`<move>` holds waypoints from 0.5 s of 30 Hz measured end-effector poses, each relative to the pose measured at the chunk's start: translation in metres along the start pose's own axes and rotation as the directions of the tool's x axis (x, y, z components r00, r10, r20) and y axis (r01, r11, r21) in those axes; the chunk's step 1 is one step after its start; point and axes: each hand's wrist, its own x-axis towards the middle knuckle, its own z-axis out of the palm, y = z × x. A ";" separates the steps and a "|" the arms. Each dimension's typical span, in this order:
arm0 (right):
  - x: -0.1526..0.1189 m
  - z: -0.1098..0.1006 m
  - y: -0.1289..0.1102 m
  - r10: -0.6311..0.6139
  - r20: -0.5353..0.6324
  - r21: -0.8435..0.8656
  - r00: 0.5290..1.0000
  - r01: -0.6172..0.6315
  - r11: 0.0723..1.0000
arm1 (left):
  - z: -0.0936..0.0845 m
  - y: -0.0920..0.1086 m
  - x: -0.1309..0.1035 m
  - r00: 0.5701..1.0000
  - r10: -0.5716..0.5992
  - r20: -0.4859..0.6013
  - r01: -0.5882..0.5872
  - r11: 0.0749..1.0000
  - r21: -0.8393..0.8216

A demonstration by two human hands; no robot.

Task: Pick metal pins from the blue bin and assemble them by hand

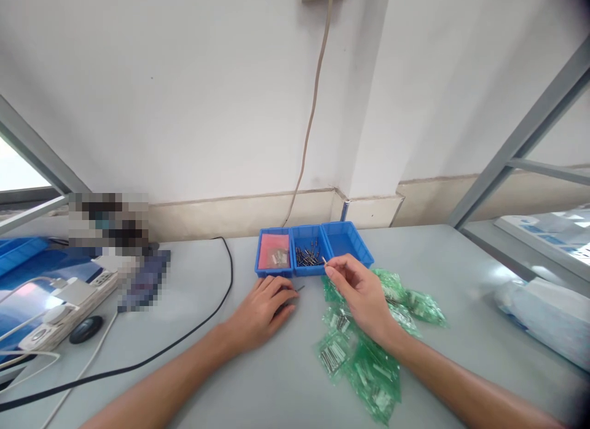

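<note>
My right hand (362, 291) pinches a small metal pin (324, 261) between thumb and fingertips, just over the front edge of the middle blue bin (302, 233). Several dark, slim metal pins (310, 255) lie loose in that bin. Resting on the table in front of the left bin, my left hand (265, 312) is closed with its fingers curled. A thin dark rod (300, 288) pokes out past its fingertips; the rest of it is hidden. Green plastic bags (373, 373) and small clear packets of metal pins (332, 354) lie beneath and beside my right forearm.
The left blue bin (259, 257) holds a pink sheet (271, 243) and a small packet. A third blue bin (348, 238) stands at right. A black cable (203, 321), a mouse (86, 329) and a power strip (41, 337) lie left; a plastic-wrapped bundle (548, 318) lies right.
</note>
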 end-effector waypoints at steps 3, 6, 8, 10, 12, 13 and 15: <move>0.000 0.000 0.001 0.024 -0.002 0.026 1.000 -0.023 0.999 | -0.001 0.000 0.000 1.000 0.009 -0.004 -0.009 1.000 -0.008; 0.001 -0.001 -0.001 0.048 -0.001 0.043 0.999 -0.048 0.998 | 0.000 0.000 0.001 1.000 0.017 -0.001 -0.017 1.000 -0.019; 0.002 -0.001 -0.002 0.061 -0.006 0.049 0.998 -0.061 0.997 | 0.000 0.000 0.001 1.000 0.018 0.006 -0.017 1.000 -0.025; 0.002 -0.001 -0.004 0.076 -0.014 0.055 0.997 -0.075 0.996 | 0.000 0.000 0.001 1.000 0.014 0.014 -0.013 0.999 -0.030; 0.003 -0.001 -0.006 0.094 -0.019 0.061 0.995 -0.093 0.994 | -0.001 0.000 0.001 1.000 0.011 0.019 -0.010 0.999 -0.031; 0.003 -0.001 -0.008 0.105 -0.021 0.067 0.994 -0.104 0.992 | -0.001 0.000 0.001 1.000 0.011 0.019 -0.011 0.999 -0.030; 0.004 -0.001 -0.011 0.126 -0.021 0.078 0.992 -0.124 0.989 | -0.001 0.000 0.002 1.000 0.013 0.019 -0.013 1.000 -0.025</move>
